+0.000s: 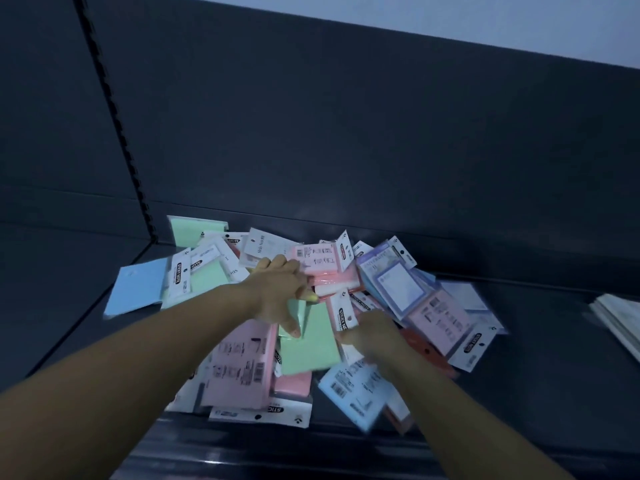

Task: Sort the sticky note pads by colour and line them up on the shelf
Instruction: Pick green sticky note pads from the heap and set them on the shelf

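the pads (242,362) lie in one mixed heap on the shelf (536,358), so you dig in to split colours: your left hand (277,292) rests its thumb on a green pad (311,344), whether gripping i cannot tell; your right hand (370,336) pinches a white-topped pad (343,315).

- Sticky note pads (304,341): pastel paper in glossy, clear plastic wrappers with white printed card headers.
- Shelf (519,341): dark, smooth, matt surface.
- Back panel (346,133), upper frame: dark, matt.
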A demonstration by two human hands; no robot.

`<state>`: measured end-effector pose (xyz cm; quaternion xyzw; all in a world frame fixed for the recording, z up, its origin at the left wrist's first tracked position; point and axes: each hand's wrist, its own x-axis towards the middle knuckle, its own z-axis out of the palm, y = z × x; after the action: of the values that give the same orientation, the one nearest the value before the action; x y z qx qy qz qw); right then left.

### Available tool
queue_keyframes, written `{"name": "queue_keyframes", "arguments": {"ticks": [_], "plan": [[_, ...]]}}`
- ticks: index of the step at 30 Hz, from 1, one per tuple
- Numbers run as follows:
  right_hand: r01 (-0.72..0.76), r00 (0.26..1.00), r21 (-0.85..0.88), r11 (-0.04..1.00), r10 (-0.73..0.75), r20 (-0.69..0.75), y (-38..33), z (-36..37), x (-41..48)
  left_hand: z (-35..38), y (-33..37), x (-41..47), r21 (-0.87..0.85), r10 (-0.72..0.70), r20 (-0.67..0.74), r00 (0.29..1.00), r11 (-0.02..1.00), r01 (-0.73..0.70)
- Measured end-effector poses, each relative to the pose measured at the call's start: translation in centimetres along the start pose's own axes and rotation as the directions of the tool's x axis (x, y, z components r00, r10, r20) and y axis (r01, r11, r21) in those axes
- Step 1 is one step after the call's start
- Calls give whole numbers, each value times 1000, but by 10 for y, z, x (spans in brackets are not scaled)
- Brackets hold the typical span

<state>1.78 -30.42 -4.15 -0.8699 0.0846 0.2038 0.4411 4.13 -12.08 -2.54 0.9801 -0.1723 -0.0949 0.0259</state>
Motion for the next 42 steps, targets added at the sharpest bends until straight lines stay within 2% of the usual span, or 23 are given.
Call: {"name": "queue_keyframes", "arguments": {"ticks": [4, 7, 8, 11, 12, 16, 20, 23, 28, 31, 34, 39, 41, 42], "plan": [[75, 997, 236, 969, -66, -45, -16, -14, 2, 2, 4, -6, -236, -61, -121, 991, 971, 31], [227, 972, 262, 938, -203, -115, -30, -26, 1, 1, 5, -8, -499, -160, -122, 980, 863, 79], [268, 962, 274, 924, -240, -130, -36, -30, 0, 1, 5, -10, -510, -177, -110, 978, 855, 97], [325, 945, 369, 871, -285, -160, -47, -34, -1, 5, 2, -12, -360, -192, -126, 973, 923, 135], [321, 947, 420, 849, -277, -164, -50, -33, -2, 4, 3, -14, -389, -203, -124, 971, 910, 141], [282, 960, 611, 740, -217, -180, -57, -30, -3, -12, 2, -22, -679, -303, -143, 942, 723, 129], [249, 968, 751, 612, -148, -201, -69, -24, -6, -34, -10, -37, -907, -488, -228, 842, 422, 0], [257, 967, 781, 570, -154, -205, -83, -14, -14, -41, -26, -54, -960, -571, -245, 783, 254, -115], [231, 970, 804, 548, -199, -142, -121, 29, -35, -44, -57, -98, -973, -718, -224, 659, 131, -189], [200, 966, 818, 539, -246, -74, -147, 68, -50, -50, -81, -141, -967, -774, -217, 594, 90, -236], [135, 962, 813, 566, -270, 29, -180, 119, -69, -56, -109, -195, -968, -802, -224, 554, 120, -218], [-7, 903, 746, 665, -317, 291, -238, 222, -115, -53, -171, -302, -979, -884, -132, 448, 188, 82], [-57, 866, 727, 685, -328, 377, -255, 265, -137, -45, -196, -343, -969, -908, -121, 400, 195, 149], [-93, 841, 721, 687, -333, 426, -262, 287, -149, -41, -208, -362, -968, -927, -125, 352, 193, 163]]}}
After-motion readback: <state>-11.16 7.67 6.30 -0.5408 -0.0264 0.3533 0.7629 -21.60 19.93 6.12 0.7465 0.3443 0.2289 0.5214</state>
